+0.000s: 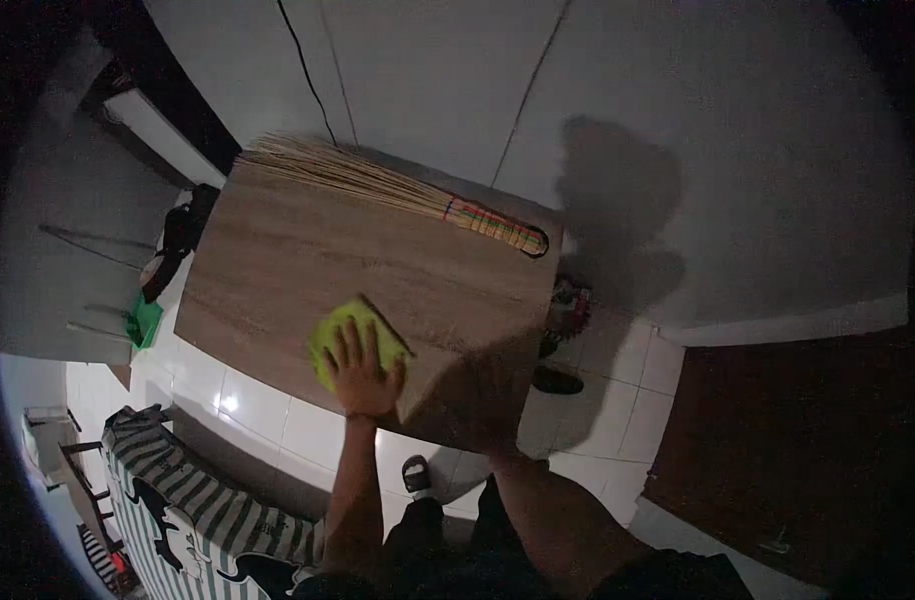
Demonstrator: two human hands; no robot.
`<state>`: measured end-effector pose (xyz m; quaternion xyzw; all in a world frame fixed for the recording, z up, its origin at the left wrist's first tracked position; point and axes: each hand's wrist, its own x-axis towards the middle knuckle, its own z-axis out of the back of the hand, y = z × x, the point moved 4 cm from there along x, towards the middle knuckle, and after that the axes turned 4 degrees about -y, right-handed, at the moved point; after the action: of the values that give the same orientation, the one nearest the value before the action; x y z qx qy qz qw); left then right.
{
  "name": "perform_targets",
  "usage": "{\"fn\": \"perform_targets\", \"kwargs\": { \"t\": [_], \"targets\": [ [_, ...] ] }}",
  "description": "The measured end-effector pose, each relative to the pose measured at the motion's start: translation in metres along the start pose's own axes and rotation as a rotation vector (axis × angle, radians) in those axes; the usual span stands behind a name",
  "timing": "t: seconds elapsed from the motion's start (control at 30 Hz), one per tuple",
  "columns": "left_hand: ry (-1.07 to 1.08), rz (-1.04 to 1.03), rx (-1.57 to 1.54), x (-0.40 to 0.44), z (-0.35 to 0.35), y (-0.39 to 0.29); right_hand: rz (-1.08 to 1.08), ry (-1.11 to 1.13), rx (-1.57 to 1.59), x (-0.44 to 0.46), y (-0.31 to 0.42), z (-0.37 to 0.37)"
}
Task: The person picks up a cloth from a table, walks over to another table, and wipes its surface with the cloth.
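A yellow-green cloth [327, 332] lies on the brown wooden tabletop [268, 260]. My left hand [363, 372] rests on top of it with the fingers spread, pressing it flat. My right hand [488, 410] is at the table's near right edge, in deep shadow; its fingers are too dark to make out. A stick broom [378, 187] lies along the far side of the table, its bound handle towards the right.
A striped cover with animal figures [218, 500] is at the lower left. A green object [144, 320] stands left of the table. Dark shoes [557, 380] sit on the tiles at right, near a brown door [778, 430]. A wall rises behind the table.
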<state>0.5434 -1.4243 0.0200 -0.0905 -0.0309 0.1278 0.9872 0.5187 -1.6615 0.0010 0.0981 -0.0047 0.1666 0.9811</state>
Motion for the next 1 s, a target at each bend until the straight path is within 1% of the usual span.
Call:
{"fn": "perform_targets", "kwargs": {
  "t": [0.03, 0.1, 0.13, 0.17, 0.23, 0.3, 0.37, 0.4, 0.47, 0.6, 0.67, 0.7, 0.77, 0.83, 0.9, 0.97, 1.0],
  "targets": [
    [0.0, 0.004, 0.001, 0.007, 0.0, 0.006, 0.001, 0.0, 0.001, 0.001, 0.0, 0.001],
    [-0.046, 0.156, 0.017, 0.04, 0.004, 0.022, -0.002, -0.004, -0.001, -0.003, 0.0, 0.002],
    [-0.012, 0.218, 0.076, 0.056, 0.001, 0.02, -0.001, -0.005, -0.005, -0.003, 0.001, 0.003],
    [-0.02, 0.237, 0.085, 0.067, 0.004, 0.012, -0.003, -0.006, -0.01, -0.002, 0.001, 0.005],
    [0.064, 0.165, 0.101, 0.083, 0.008, -0.014, -0.001, -0.003, -0.009, -0.002, 0.004, 0.009],
    [0.076, 0.021, 0.127, 0.075, -0.005, -0.04, -0.001, -0.004, -0.013, -0.005, 0.005, 0.012],
    [0.078, -0.128, -0.007, 0.05, 0.001, -0.065, 0.001, -0.001, -0.021, -0.008, 0.005, 0.013],
    [0.074, -0.112, -0.002, 0.033, -0.003, -0.065, 0.002, 0.0, -0.019, -0.009, 0.005, 0.013],
    [0.063, -0.248, -0.137, 0.002, -0.008, -0.069, 0.007, 0.0, -0.024, -0.009, 0.003, 0.012],
    [0.054, -0.153, -0.148, -0.025, 0.011, -0.025, 0.019, 0.002, -0.032, -0.01, 0.001, 0.012],
    [-0.004, 0.024, -0.104, -0.012, 0.02, 0.007, 0.025, 0.001, -0.037, -0.01, 0.002, 0.012],
    [-0.006, 0.035, -0.1, 0.001, 0.02, 0.013, 0.028, 0.0, -0.036, -0.009, 0.001, 0.012],
    [-0.063, 0.201, -0.027, 0.034, 0.019, 0.028, 0.034, -0.001, -0.036, -0.01, 0.002, 0.012],
    [-0.073, 0.197, 0.0, 0.064, 0.009, 0.019, 0.039, -0.005, -0.044, -0.01, 0.002, 0.014],
    [-0.087, 0.193, 0.027, 0.076, 0.003, 0.0, 0.042, -0.006, -0.046, -0.007, 0.002, 0.016],
    [-0.011, 0.028, -0.003, 0.071, -0.003, -0.026, 0.046, -0.005, -0.052, -0.008, 0.002, 0.017],
    [-0.014, 0.044, 0.0, 0.06, -0.003, -0.029, 0.048, -0.004, -0.056, -0.009, 0.001, 0.018]
  ]
}}
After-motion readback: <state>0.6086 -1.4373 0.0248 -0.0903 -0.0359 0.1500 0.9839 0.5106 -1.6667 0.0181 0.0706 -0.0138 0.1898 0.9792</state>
